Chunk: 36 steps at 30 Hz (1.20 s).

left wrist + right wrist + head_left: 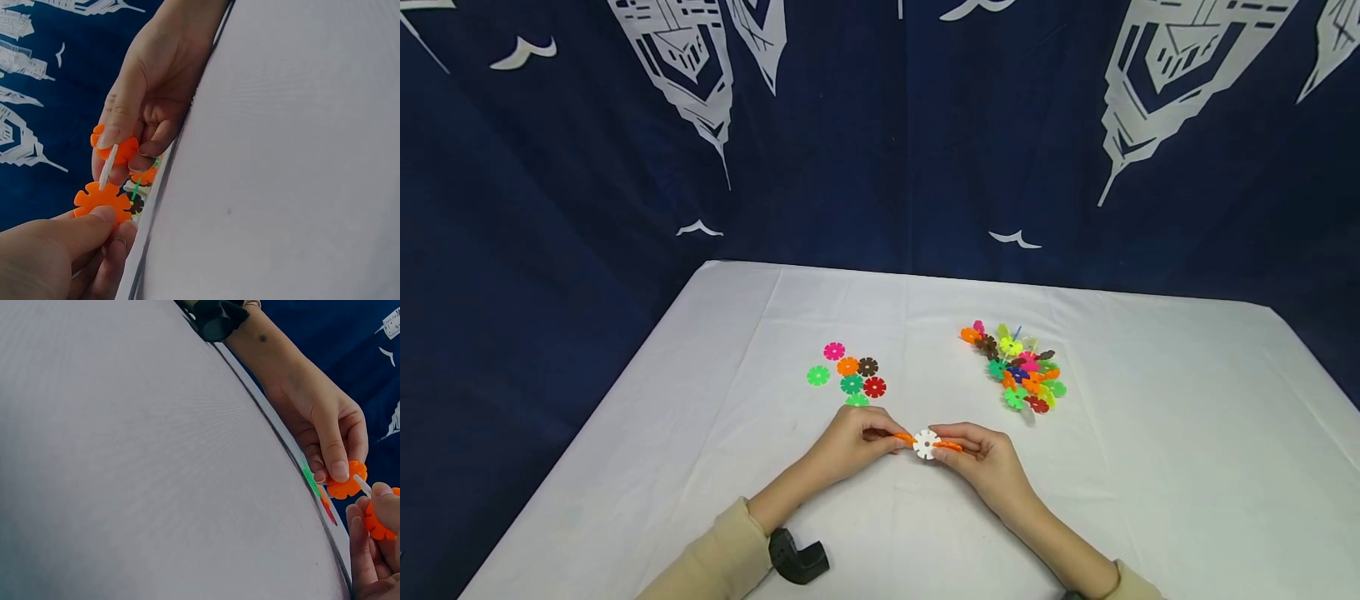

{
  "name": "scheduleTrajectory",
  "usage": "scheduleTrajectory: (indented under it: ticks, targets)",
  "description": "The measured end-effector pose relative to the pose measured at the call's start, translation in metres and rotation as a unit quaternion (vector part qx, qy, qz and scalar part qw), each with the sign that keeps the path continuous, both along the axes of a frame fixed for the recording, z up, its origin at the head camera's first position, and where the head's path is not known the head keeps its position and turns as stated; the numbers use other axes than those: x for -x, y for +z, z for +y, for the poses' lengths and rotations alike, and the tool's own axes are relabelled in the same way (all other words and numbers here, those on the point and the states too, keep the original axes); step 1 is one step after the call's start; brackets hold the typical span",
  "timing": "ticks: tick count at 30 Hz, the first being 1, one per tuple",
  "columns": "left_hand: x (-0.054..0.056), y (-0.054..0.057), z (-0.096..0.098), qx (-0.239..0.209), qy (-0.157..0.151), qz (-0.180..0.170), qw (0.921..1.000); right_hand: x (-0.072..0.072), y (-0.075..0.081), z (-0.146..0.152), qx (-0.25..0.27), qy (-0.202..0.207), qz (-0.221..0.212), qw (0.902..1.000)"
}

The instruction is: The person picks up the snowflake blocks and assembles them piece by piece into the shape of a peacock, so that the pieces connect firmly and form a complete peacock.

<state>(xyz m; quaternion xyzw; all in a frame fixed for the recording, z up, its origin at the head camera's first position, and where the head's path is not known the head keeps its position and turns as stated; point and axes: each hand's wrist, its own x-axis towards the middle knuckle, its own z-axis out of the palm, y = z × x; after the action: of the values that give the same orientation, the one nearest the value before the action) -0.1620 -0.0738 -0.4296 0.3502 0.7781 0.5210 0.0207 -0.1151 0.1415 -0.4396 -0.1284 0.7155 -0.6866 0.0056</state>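
Observation:
Close to the table's front, a white notched disc [921, 440] links two orange notched discs, one on each side. My left hand [853, 442] pinches the left orange disc [92, 199] between thumb and fingers. The right orange disc [127, 150] is pinched by my right hand [992, 467], whose thumb tip lies at the white disc's lower edge in the head view. Seen from the left wrist, the white disc stands edge-on between the two orange faces. Fingers cover part of both orange discs.
Beyond my left hand lie several loose flat discs, among them a pink disc [834, 351], a brown disc [868, 367] and a red disc [875, 387]. A multicoloured cluster of discs [1033, 379] sits farther back right on the white tablecloth [1187, 433]. A dark blue curtain [880, 150] hangs behind.

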Motion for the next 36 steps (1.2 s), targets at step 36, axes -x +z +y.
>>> scheduleTrajectory:
  ticks: [36]
  targets:
    - [-0.012, 0.031, -0.002, 0.006, 0.002, -0.005, 1.0, 0.0, 0.0, 0.001, 0.022, 0.003, -0.011, 0.9997]
